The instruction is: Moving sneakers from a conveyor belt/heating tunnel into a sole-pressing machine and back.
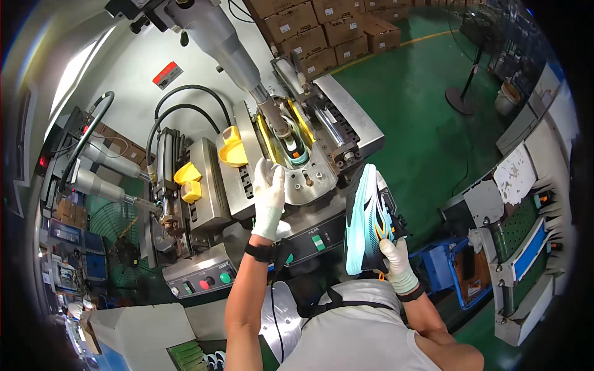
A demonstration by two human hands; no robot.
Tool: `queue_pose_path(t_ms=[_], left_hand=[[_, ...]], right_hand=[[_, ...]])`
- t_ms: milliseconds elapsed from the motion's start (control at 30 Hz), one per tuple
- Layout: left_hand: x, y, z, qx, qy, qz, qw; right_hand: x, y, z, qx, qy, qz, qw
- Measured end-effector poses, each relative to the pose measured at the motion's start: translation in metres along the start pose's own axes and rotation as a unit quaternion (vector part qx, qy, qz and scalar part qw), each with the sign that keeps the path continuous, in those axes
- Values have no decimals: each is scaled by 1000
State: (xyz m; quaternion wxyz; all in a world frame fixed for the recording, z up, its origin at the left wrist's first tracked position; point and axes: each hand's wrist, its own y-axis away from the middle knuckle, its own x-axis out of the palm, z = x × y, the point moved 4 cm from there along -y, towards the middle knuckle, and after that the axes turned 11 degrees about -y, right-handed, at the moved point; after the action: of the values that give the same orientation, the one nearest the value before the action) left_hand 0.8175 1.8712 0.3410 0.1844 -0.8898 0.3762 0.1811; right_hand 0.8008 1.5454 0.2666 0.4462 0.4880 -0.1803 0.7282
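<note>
From my head camera I count two teal-and-black sports shoes with orange trim: one [291, 143] sits clamped in the grey metal press machine [334, 133], the other [369, 216] stands upright in my white-gloved right hand [396, 263], which grips its heel low beside my chest. My gloved left hand [269, 198] reaches up, fingers open and flat against the machine's plate just beside the clamped shoe. Two yellow pads [189, 182] sit left. Green floor [427, 123] lies open to the right.
</note>
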Motion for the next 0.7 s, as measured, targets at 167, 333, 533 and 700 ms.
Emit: queue_pose_path(t_ms=[167,333,533,700], left_hand=[[30,-49,64,-41,-61,-24,997],[93,-108,93,-88,-153,15,984],[123,-145,146,-40,-364,3,930],[66,-144,144,-193,71,156,966]], right_hand=[[6,-6,10,-29,10,-19,999],[-9,3,21,-80,76,-52,992],[-5,27,35,-82,209,-85,971],[7,12,31,-75,248,-58,964]])
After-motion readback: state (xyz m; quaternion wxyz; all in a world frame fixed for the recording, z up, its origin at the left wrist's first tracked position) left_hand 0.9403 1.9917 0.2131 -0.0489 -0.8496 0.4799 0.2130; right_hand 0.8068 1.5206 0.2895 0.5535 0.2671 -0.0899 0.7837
